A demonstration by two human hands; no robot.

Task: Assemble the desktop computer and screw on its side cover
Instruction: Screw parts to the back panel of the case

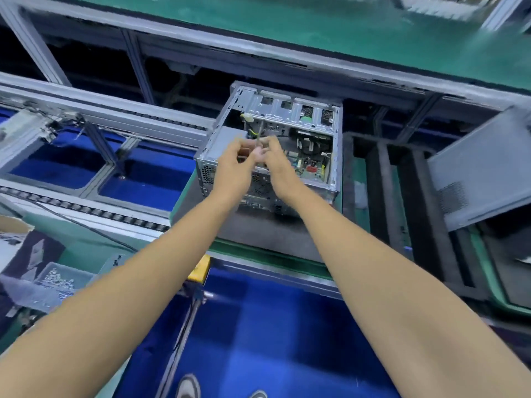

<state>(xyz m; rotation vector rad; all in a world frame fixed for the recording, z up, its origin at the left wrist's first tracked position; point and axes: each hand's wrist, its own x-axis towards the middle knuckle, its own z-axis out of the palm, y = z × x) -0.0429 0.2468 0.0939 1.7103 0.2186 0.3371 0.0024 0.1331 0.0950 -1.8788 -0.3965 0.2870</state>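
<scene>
Computer case [330,156] open; both outstretched hands' grips pinch its cables [257,136].

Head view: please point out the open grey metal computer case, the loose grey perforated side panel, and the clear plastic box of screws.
Open grey metal computer case [334,156]: head view, on its right wall.
Loose grey perforated side panel [482,165]: head view, on its flat face.
Clear plastic box of screws [59,280]: head view, on the screws inside.

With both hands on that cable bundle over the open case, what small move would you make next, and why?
Probably tuck the cable bundle down inside the case: the left hand and right hand pinch it above the open side, and the side cover lies apart.
</scene>
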